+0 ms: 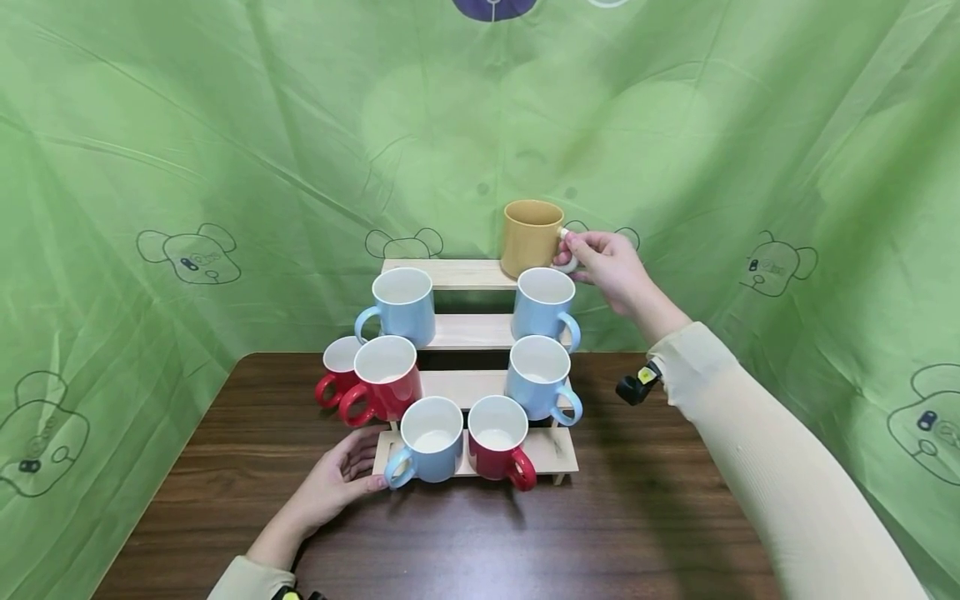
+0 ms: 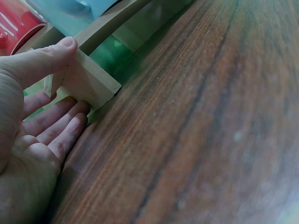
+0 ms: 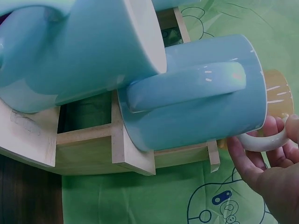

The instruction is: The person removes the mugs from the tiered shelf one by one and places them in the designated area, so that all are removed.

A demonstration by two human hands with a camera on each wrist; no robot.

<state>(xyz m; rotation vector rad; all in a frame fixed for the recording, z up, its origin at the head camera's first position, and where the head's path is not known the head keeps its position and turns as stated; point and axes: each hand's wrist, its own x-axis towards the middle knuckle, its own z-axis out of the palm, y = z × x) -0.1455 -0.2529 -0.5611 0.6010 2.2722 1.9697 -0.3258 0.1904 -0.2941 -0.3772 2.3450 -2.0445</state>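
A tan mug [image 1: 522, 243] with a white handle stands at the right end of the top shelf of a stepped wooden rack [image 1: 465, 389]. My right hand [image 1: 611, 271] pinches that white handle [image 3: 266, 141] between thumb and fingers. Low at the rack's front left corner, my left hand [image 1: 341, 477] grips the end of the bottom shelf, thumb against its edge and fingers curled by the support [image 2: 91, 84]. Nearest to this hand is a light blue mug [image 1: 432, 442], beside a red mug [image 1: 495, 437] on the same shelf.
Light blue mugs stand left [image 1: 408, 308] and right [image 1: 538, 307] on the second shelf from the top. Below them are a red mug [image 1: 390, 379] and a blue mug [image 1: 536, 379]. Another red mug [image 1: 340, 367] is partly hidden at left. Green cloth [image 1: 300, 125] surrounds the brown table [image 1: 637, 517].
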